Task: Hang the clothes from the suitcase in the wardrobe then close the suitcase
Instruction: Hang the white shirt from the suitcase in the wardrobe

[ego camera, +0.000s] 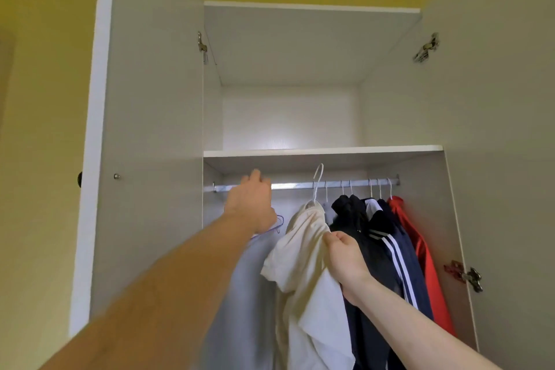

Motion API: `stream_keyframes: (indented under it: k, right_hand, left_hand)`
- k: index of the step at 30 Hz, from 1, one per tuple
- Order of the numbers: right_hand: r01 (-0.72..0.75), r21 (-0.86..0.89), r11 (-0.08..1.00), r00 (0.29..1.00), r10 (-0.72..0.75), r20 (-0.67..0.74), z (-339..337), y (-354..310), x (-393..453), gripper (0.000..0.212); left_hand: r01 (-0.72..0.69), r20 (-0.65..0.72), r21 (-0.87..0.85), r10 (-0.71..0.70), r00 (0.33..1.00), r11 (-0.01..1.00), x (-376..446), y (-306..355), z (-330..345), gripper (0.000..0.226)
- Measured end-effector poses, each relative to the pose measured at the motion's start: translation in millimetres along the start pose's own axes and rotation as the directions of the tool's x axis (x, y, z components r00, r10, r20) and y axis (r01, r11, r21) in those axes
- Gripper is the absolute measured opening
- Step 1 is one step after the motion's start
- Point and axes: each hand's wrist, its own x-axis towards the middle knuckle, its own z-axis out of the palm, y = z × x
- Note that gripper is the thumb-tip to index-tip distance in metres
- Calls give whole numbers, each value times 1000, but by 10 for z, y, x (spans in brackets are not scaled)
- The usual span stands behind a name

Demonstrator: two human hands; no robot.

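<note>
The open wardrobe has a metal rail (300, 185) under a shelf. My left hand (252, 201) reaches up to the rail's left part and grips a purple hanger (279, 223), from which a pale grey garment (249, 285) hangs down. My right hand (345, 258) pinches the cream T-shirt (303, 249) at its side. That shirt sits on a white hanger (317, 180) whose hook pokes up above the rail. To the right, dark garments (354, 213), a navy jacket with white stripes (396, 252) and a red garment (420, 243) hang on the rail. The suitcase is out of view.
Both wardrobe doors (150, 129) stand wide open, with hinges (464, 275) on the right side. The upper shelf (324, 150) spans the width above the rail. Yellow wall surrounds the wardrobe. A bare stretch of rail lies between my left hand and the cream shirt.
</note>
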Motion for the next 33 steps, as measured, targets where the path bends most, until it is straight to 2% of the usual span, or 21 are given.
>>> stream_keyframes:
  k: [4,8,12,21,24,25,28,33]
  right_hand:
    - [-5,-15,1000,1000,5,-8,188,-29,400,24]
    - [-8,-82,997,1000,8,-8,371,-83,809,28]
    - [-23,-150,988,1000,21,-14,402,-49,1187,20]
    - [-16,-262,965,997,-4,-75,382,116,1956,19]
    - [-11,-311,950,997,-13,-74,409,202,2171,28]
    - [-14,-329,944,997,-12,-78,417,232,2236,29]
    - [2,-376,927,997,-33,-75,451,302,2400,15]
    - [-26,-410,912,993,-23,-112,509,427,2660,17]
  left_hand:
    - [8,-47,79,-4,999,997,347,-231,-234,55]
    - [10,31,206,-17,999,978,603,-509,-354,70]
    - [-1,114,295,-35,993,955,829,-658,-285,78]
    - [15,227,281,-82,970,960,1241,-778,146,90]
    - [57,210,162,-91,974,985,1398,-761,239,89]
    - [55,198,166,-88,976,985,1445,-765,273,87]
    - [35,181,211,-74,981,977,1541,-813,398,80]
    - [54,78,192,-70,994,980,1603,-876,466,75]
